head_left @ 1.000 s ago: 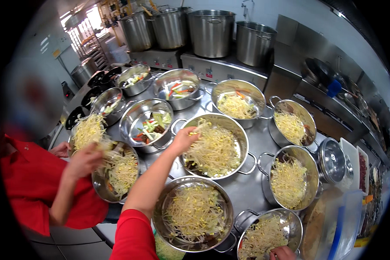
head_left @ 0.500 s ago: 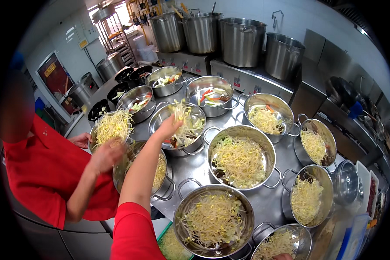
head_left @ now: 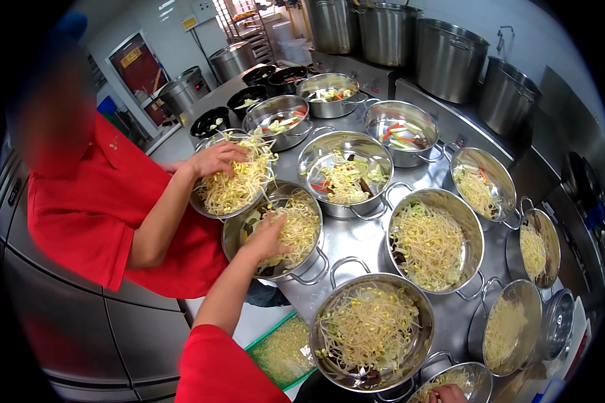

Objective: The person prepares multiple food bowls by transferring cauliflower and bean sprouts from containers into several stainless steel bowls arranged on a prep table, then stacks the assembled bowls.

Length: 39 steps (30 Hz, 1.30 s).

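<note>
My left hand point(head_left: 267, 239), fingers spread and pointing down, rests on the bean sprouts point(head_left: 301, 225) in a steel pot point(head_left: 319, 245) at the left of the table. Cut off by the lower edge, my right hand point(head_left: 448, 394) touches the sprouts in another pot point(head_left: 480, 386); its fingers show only in part. Beyond my left hand, a middle pot point(head_left: 302, 158) has a small heap of sprouts over cut vegetables. Two pots near me, a front pot point(head_left: 319, 366) and a larger one point(head_left: 476, 242), hold broad layers of sprouts.
At left, a co-worker in red has a hand point(head_left: 216, 160) on a heaped bowl of sprouts point(head_left: 238, 188). A green-rimmed tray point(head_left: 289, 385) of sprouts sits below the table point(head_left: 296, 292). Black bowls point(head_left: 208, 121) and tall stockpots point(head_left: 450, 60) stand at the back.
My left hand has come down from the middle pot to the left pot; sprouts lie heaped in the middle one. The co-worker's hand moved onto the heaped bowl. The view shifted left.
</note>
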Each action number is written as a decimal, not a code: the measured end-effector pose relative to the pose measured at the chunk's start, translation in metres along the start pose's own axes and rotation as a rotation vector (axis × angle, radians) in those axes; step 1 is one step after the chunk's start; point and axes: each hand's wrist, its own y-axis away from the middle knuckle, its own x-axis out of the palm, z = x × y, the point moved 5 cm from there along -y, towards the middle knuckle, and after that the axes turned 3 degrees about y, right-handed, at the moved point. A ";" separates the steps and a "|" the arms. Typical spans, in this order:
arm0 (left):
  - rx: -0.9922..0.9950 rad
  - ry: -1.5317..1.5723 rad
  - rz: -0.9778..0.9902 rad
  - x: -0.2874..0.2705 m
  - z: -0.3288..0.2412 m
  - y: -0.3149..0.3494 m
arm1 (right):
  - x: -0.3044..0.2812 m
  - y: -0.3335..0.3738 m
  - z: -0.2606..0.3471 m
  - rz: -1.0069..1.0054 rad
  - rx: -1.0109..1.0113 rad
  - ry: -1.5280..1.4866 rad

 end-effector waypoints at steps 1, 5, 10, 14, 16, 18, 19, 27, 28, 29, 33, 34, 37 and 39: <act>-0.011 0.007 -0.022 0.011 0.006 0.008 | 0.003 -0.002 0.002 0.033 0.008 0.012; -0.040 0.155 -0.007 0.043 0.038 0.000 | 0.009 -0.007 0.007 0.086 -0.054 0.040; -0.162 0.211 -0.079 0.006 0.066 -0.010 | 0.012 -0.007 0.000 0.086 -0.075 0.049; -0.226 0.290 -0.209 -0.007 0.080 0.007 | 0.010 -0.012 0.007 0.058 -0.094 0.043; -0.142 0.375 -0.340 0.000 0.088 0.015 | 0.013 -0.013 0.006 0.073 -0.099 0.056; 0.002 0.325 -0.189 0.016 0.092 0.014 | 0.014 -0.014 0.005 0.091 -0.103 0.050; 0.072 0.300 -0.112 0.022 0.091 0.015 | 0.015 -0.015 0.005 0.101 -0.105 0.047; 0.053 0.244 -0.014 0.022 0.079 0.011 | 0.012 -0.018 0.005 0.079 -0.096 0.065; 0.061 0.223 0.005 0.025 0.077 0.012 | 0.012 -0.018 0.005 0.080 -0.091 0.063; 0.044 0.299 -0.034 0.021 0.081 0.012 | 0.012 -0.017 0.004 0.075 -0.096 0.067; -0.160 0.435 -0.342 -0.005 0.084 0.021 | 0.012 -0.015 0.002 0.046 -0.111 0.077; -0.100 0.405 -0.223 0.004 0.085 0.021 | 0.012 -0.016 0.003 0.038 -0.118 0.076; 0.062 0.283 0.040 0.028 0.089 0.031 | 0.013 -0.015 0.003 0.024 -0.127 0.062; -0.032 0.298 -0.098 0.010 0.078 0.031 | 0.016 -0.013 -0.001 0.080 -0.083 0.077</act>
